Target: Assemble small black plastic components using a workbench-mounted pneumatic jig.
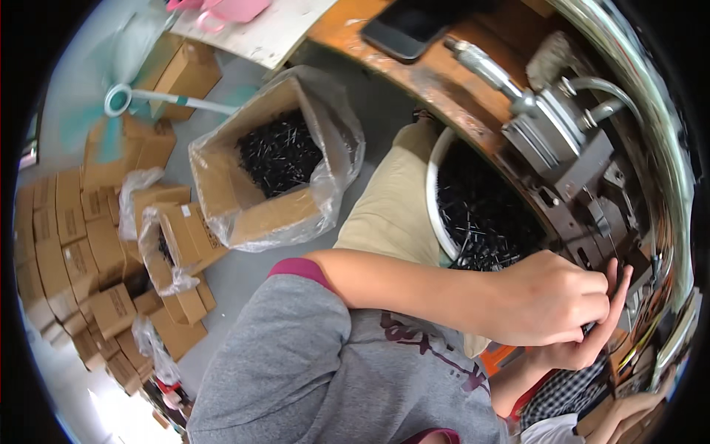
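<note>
My left hand is closed, its fingers curled and its fingertips turned toward the metal fixture. A thin black part shows between the left fingertips and an outstretched finger of my right hand. That right hand lies just under and beyond the left one, partly covered by it. More dark bits show between the right palm and the left fingers, too small to make out fully. Beside both hands stands the metal fixture with a cylinder on it. Below the bench edge, a white-rimmed tub holds many black parts with thin metal pins.
A phone lies on the wooden bench. On the left, a plastic-lined carton holds more black parts. Stacked cartons and a fan stand behind. Hoses run by the fixture. Another person's arm shows lower right.
</note>
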`<action>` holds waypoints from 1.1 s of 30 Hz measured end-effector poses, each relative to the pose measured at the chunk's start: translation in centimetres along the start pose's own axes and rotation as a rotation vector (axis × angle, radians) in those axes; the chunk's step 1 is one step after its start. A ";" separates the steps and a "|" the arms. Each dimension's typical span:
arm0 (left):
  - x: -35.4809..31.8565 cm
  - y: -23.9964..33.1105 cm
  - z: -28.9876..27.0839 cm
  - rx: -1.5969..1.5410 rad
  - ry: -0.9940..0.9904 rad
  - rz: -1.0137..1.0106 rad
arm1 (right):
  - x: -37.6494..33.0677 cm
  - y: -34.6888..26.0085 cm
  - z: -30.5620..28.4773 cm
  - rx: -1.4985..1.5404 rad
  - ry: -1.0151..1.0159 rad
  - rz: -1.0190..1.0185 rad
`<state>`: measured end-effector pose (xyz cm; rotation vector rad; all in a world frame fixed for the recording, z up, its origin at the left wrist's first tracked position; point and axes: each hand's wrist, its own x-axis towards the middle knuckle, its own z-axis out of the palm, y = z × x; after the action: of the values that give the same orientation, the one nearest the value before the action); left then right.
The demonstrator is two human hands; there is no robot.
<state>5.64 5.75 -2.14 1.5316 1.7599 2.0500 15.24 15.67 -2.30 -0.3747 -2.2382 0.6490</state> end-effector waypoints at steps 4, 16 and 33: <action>-1.2 0.3 -1.9 0.309 0.102 0.100 | 0.5 -0.1 0.6 0.076 0.011 0.005; -0.7 -2.8 -2.1 0.741 -0.090 0.135 | 0.4 0.5 -2.2 1.058 -0.018 0.543; 1.7 -2.3 -3.0 0.838 -0.323 0.025 | 1.2 -0.2 -3.0 0.726 0.078 0.666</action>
<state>1.49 5.35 -2.48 1.8891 2.5881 0.9713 16.65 17.09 0.27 -0.7464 -1.6206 1.6820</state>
